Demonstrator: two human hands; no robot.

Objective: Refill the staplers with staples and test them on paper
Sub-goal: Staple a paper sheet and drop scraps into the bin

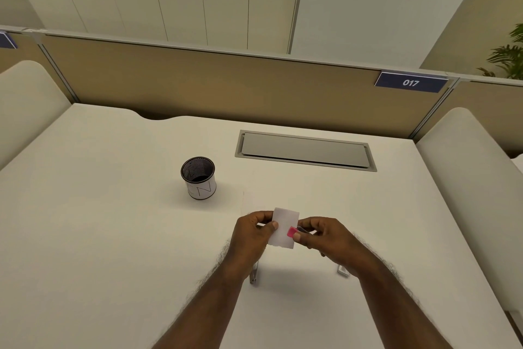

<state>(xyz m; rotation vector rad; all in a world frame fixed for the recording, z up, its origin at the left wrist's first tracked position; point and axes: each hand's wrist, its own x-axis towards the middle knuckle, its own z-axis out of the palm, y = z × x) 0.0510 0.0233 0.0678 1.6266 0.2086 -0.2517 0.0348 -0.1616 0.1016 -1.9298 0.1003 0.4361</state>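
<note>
Spanning most of the view: smooth, matte off-white bench [113, 235] with a recessed grey cable hatch [305, 151], backed by a tan fabric partition [198, 80] carrying a blue plate "017" [411, 82]; pale cabinet doors behind. Black mesh cylindrical pen cup [199, 180], paper-wrapped, stands left of centre. Left hand [252, 235] fingers pinch a small rectangular paper slip [283, 225] above the bench; right hand [328, 238] fingers pinch a small pink stapler [291, 231] at the slip's right edge.
</note>
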